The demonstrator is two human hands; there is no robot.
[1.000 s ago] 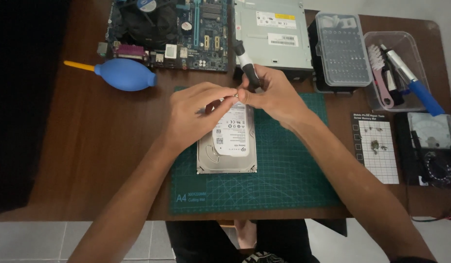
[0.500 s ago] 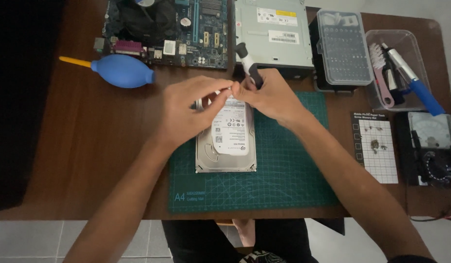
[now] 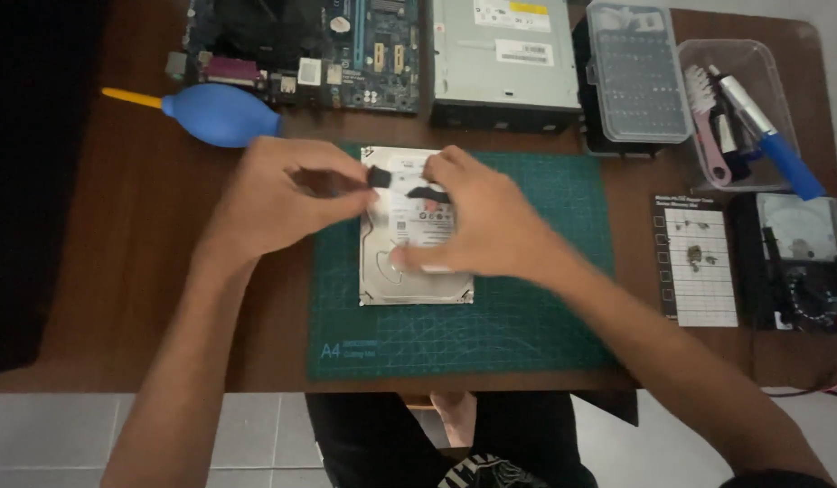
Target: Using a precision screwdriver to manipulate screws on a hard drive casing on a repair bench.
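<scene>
While the hard drive (image 3: pixel 417 262) lies on the green mat (image 3: pixel 527 334), the left hand (image 3: pixel 278 194) at its ten o'clock pinches a small black piece (image 3: pixel 377 175); the right hand (image 3: pixel 477 221) pinches a screwdriver (image 3: pixel 427 192).

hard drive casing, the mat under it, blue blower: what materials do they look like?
Hard drive: looks like bare metal, a silver-grey lid with a dull sheen, partly covered by a paper label.
Mat: likely soft vinyl or rubber, matte dark green with a printed grid.
Blower: probably rubber, a smooth matte blue bulb with a yellow nozzle that looks like plastic.
</scene>
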